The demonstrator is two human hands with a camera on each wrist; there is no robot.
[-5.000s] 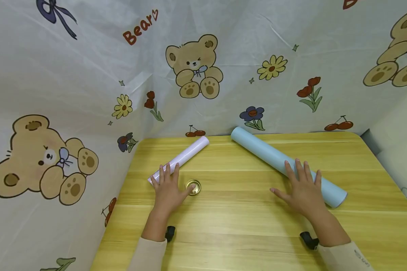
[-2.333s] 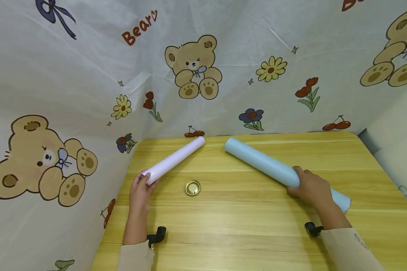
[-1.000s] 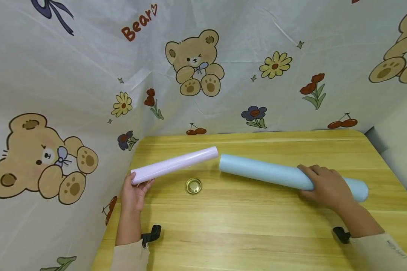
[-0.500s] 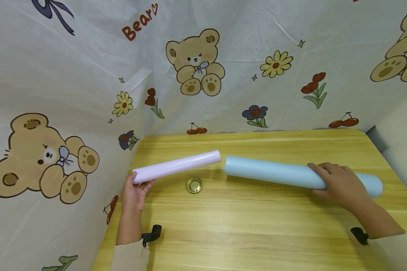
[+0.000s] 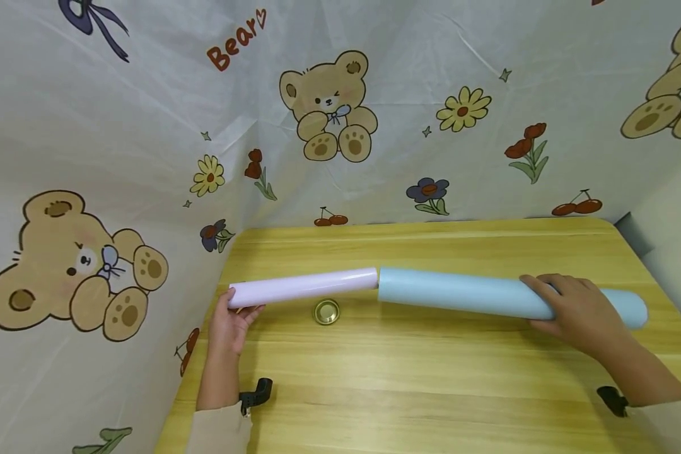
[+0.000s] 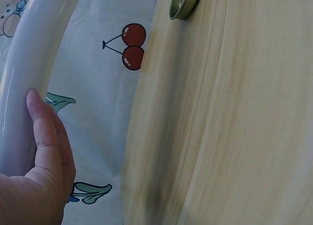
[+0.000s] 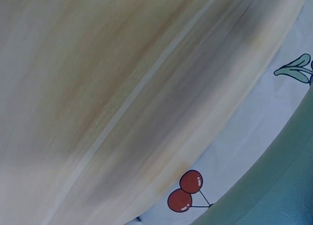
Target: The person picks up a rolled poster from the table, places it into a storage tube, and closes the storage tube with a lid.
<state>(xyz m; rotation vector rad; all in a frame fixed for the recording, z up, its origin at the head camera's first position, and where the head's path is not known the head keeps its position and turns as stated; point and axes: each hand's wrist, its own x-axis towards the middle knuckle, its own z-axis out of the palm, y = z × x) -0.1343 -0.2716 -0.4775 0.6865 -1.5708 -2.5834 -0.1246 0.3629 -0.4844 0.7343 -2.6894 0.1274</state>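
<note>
A slim lilac tube spans the left of the head view, raised off the table as its shadow shows. My left hand holds its left end, thumb on the near side and fingers underneath. From the right, a thicker light blue tube points toward it, gripped from above by my right hand. The two tubes' facing ends meet or nearly meet; whether one enters the other I cannot tell. In the left wrist view, fingers lie along the glossy tube. The right wrist view shows only a blue edge of the tube.
A small round gold-coloured dish sits on the wooden table, just below the lilac tube. A white cloth printed with bears and flowers stands behind and at the left of the table.
Both tubes were lifted off the table and turned toward level. Over the last half second the lilac tube's right end came down and closed the gap to the blue tube.
</note>
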